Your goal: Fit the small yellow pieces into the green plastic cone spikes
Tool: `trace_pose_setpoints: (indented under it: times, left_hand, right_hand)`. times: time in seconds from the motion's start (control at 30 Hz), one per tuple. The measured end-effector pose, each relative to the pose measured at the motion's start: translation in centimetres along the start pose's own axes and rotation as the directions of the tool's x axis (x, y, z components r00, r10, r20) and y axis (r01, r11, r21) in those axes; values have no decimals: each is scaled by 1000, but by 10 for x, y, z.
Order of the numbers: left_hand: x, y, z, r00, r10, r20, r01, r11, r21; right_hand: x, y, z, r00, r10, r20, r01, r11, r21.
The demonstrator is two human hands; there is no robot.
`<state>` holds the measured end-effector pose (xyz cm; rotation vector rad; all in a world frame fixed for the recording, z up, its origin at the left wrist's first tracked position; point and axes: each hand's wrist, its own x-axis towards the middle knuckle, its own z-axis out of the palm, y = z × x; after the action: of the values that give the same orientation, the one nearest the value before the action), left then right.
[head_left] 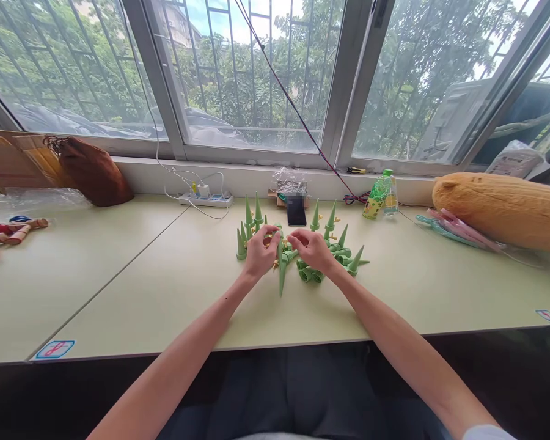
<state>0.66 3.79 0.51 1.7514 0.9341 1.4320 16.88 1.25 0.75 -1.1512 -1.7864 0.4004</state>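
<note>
My left hand (260, 252) is closed on a green pointed plastic spike (282, 275), which hangs tip down towards the table's front edge. Close by on its right, the fingertips of my right hand (314, 250) are pinched together near the spike's upper end. Whatever they hold is too small to make out. Several green spikes (249, 211) stand upright beyond my left hand, and more standing spikes (332, 215) are behind my right hand, some with small yellowish side pieces. Green tubes (307, 274) lie in a pile beneath my right hand.
A phone (296, 211) lies behind the parts. Further back are a power strip (206, 199), a green-capped bottle (378, 195) and a brown bag (91, 171). An orange plush cushion (504, 208) lies at right, wooden pieces (13, 235) at far left. A cable (293, 104) crosses the window.
</note>
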Motion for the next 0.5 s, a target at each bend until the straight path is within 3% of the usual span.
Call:
trace_pose_setpoints:
  times: [0.23,0.5]
  left_hand:
    - [0,-2,0,1000,28,9,-29,998,64]
    - [-1,-2,0,999,39,31,-41,997,64]
  right_hand:
    - [-1,2,1,999,-42,34,43,999,-12]
    - [1,1,2,999,4,52,-1,999,-42]
